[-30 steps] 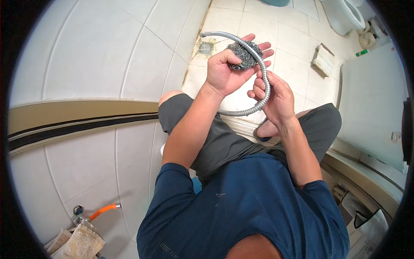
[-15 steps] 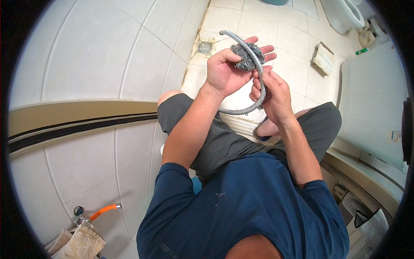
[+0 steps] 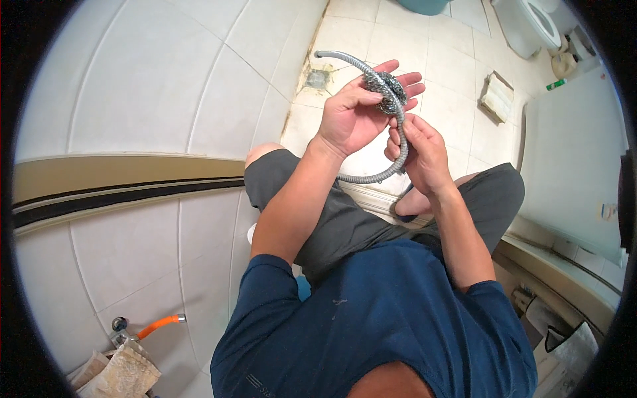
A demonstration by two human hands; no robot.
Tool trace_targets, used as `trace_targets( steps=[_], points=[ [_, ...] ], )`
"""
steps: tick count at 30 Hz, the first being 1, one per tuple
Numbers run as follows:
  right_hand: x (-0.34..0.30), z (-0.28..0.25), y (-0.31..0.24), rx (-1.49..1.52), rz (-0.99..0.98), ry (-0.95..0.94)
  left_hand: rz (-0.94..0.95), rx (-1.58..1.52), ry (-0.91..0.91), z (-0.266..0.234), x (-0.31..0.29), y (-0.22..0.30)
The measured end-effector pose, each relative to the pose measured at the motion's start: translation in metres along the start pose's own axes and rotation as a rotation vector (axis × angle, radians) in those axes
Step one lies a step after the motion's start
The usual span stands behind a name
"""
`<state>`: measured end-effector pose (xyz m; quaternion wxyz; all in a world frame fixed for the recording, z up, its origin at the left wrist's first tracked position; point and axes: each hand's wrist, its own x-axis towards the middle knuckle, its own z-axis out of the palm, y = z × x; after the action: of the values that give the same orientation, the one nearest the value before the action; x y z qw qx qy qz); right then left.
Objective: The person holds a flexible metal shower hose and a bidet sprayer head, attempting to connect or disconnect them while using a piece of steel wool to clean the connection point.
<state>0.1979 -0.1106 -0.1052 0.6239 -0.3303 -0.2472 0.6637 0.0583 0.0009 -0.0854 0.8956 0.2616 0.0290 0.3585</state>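
Note:
A grey ribbed metal shower hose (image 3: pixel 363 179) loops up from between my knees and curves over my left palm. My left hand (image 3: pixel 345 126) is palm up with its fingers stretched beyond a steel wool scourer (image 3: pixel 397 86). Its thumb lies over the scourer, which rests in the hand against the hose. Just below it, my right hand (image 3: pixel 426 156) pinches the hose between thumb and fingers. The hose's free end points to the upper left, past my left fingers. Its other end is hidden below my left forearm and leg.
A floor drain (image 3: pixel 317 79) lies by the left tiled wall. Farther off are a teal basin (image 3: pixel 424 5), a toilet (image 3: pixel 527 30) and a rectangular tray-like object (image 3: pixel 497 97). A white panel (image 3: pixel 574 152) stands at right. An orange hose (image 3: pixel 159 325) sticks out at lower left.
The hose's free end has swung left and slightly down. The scourer is squeezed narrower around the hose under my left thumb. My right hand keeps its pinch, slightly lower.

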Motion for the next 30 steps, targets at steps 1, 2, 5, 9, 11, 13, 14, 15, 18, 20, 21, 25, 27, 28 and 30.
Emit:
trace_targets(
  steps=[1,2,5,9,11,13,14,15,18,20,21,25,27,28,30],
  points=[
    [0.0,0.0,0.0,-0.02,-0.005,0.003,0.007,0.033,0.007,0.002,0.0,0.0],
    [0.0,0.0,0.0,-0.04,-0.009,0.007,0.013,0.066,0.014,0.003,0.001,-0.001],
    [0.0,0.001,0.004,-0.129,-0.022,0.017,0.04,0.097,0.018,-0.002,0.001,-0.005],
    [0.0,-0.006,0.013,-0.404,-0.114,0.022,0.06,0.167,0.013,-0.003,0.001,-0.006],
    [-0.001,-0.007,0.014,-0.482,-0.132,0.021,0.084,0.197,0.018,0.0,-0.001,-0.008],
    [-0.001,-0.01,0.013,-0.582,-0.149,0.019,0.071,0.187,-0.009,-0.004,-0.004,-0.007],
    [0.0,-0.01,0.015,-0.584,-0.15,0.013,0.053,0.177,-0.034,-0.006,-0.005,-0.007],
    [-0.001,-0.009,0.017,-0.605,-0.172,0.029,0.09,0.206,0.116,0.009,-0.006,-0.008],
    [0.0,-0.008,0.024,-0.629,-0.157,0.001,0.086,0.45,0.243,0.015,-0.006,-0.01],
    [-0.002,-0.011,0.027,-0.556,-0.108,-0.013,0.1,0.478,0.38,0.032,-0.005,-0.014],
    [-0.002,-0.012,0.022,-0.556,-0.111,-0.019,0.078,0.593,0.399,0.033,-0.006,-0.013],
    [-0.002,-0.033,-0.029,-0.549,-0.193,0.203,0.038,1.081,0.405,0.033,-0.003,-0.016],
    [-0.005,-0.023,-0.066,-0.643,-0.556,0.235,0.038,1.375,0.389,0.026,-0.004,-0.011],
    [-0.006,-0.004,-0.088,-0.694,-0.683,0.204,0.045,1.533,0.376,0.023,-0.007,-0.007],
    [-0.003,0.019,-0.134,-1.093,-0.93,0.093,0.089,1.805,0.273,0.025,-0.005,-0.001]
  ],
)
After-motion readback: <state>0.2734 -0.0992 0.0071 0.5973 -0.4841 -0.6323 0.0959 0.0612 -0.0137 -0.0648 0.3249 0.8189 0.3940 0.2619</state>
